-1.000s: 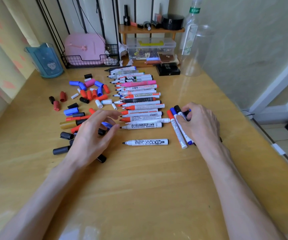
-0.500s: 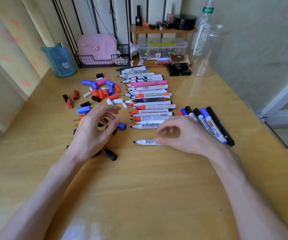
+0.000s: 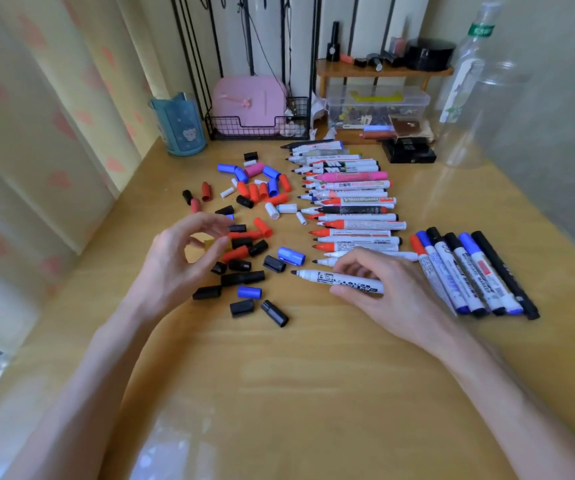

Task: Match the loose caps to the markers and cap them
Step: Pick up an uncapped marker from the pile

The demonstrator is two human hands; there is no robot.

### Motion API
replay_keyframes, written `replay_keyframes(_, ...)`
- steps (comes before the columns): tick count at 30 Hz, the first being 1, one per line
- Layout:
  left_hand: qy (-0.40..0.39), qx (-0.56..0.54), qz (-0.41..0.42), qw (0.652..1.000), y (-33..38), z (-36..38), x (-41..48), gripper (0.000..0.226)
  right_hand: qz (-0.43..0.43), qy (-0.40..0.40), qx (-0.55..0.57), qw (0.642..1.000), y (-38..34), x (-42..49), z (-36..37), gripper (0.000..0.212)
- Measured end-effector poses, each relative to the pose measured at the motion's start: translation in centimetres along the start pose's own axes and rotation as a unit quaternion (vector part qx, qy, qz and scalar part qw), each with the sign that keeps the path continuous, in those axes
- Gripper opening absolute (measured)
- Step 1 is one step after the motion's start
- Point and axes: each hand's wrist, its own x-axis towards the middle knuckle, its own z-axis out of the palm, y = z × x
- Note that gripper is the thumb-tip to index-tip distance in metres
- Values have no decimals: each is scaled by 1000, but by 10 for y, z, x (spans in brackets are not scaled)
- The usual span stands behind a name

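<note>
My right hand (image 3: 396, 296) is pinching the marker (image 3: 317, 276), lying crosswise, black tip pointing left. Black caps (image 3: 242, 278) are lying left of the marker; my left hand (image 3: 171, 265) is hovering nearer them, loosely curled, empty.

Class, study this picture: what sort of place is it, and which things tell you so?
Probably a home desk: a wooden tabletop beside a patterned curtain, a pink case in a wire basket, and a small cluttered shelf.

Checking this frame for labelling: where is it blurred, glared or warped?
Head view: pale glare washes the glossy yellow wooden table near the bottom edge; the pink-patterned yellow curtain at left is blurred; the wide lens bows the table's edges; the black-tipped white marker in the right hand is fairly sharp.
</note>
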Motion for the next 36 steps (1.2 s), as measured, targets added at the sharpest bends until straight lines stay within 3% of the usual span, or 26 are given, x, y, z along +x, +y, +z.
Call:
replay_keyframes(10,-53,140,-4,989,-23,-7,-6,28,-10,31,-5,999,-1,8,20,21)
replay_keyframes(18,-54,155,-13,986,-20,-8,-5,14,-9,33,-14,999,-1,11,24,21)
replay_keyframes(25,-100,190,-53,975,-29,-15,-9,18,-11,45,-14,999,0,10,22,21)
replay_keyframes(28,-76,172,-48,981,-23,-15,-8,15,-16,54,-19,998,-1,10,21,20)
replay_keyframes(32,-60,63,-44,995,-5,-13,-7,14,-16,77,-14,997,-3,10,20,16)
replay_keyframes(36,-71,89,-39,993,-6,-10,-6,37,-18,97,-8,995,-7,10,19,13)
